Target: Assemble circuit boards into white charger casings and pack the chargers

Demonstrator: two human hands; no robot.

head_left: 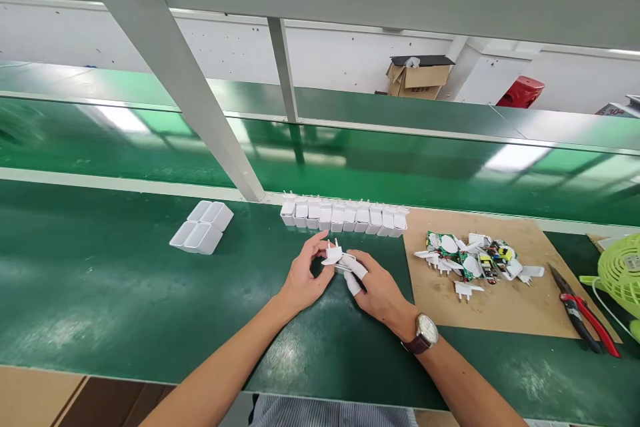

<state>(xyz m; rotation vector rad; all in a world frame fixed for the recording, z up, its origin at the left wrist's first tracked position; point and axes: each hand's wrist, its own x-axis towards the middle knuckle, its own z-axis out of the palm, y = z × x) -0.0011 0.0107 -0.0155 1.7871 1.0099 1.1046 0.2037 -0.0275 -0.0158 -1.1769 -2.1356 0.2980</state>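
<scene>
Between my two hands is a white plug piece (333, 253) with two prongs pointing up. My left hand (307, 275) pinches it from the left with thumb and fingers. My right hand (381, 290) grips it from the right; white covers sit on some of its fingertips. Part of what lies between the fingers is hidden. Just beyond my hands stands a row of white charger housings (350, 217), several with pronged pieces at their tops. Off to the left is a small group of white plastic housings (201, 227), open side up.
On a brown cardboard sheet (500, 317) to the right lie green circuit boards (471, 265) and white plug pieces (465, 289). Red-handled pliers (583, 313) and a green fan (620, 273) are at far right. A metal post (200, 100) rises beyond the table.
</scene>
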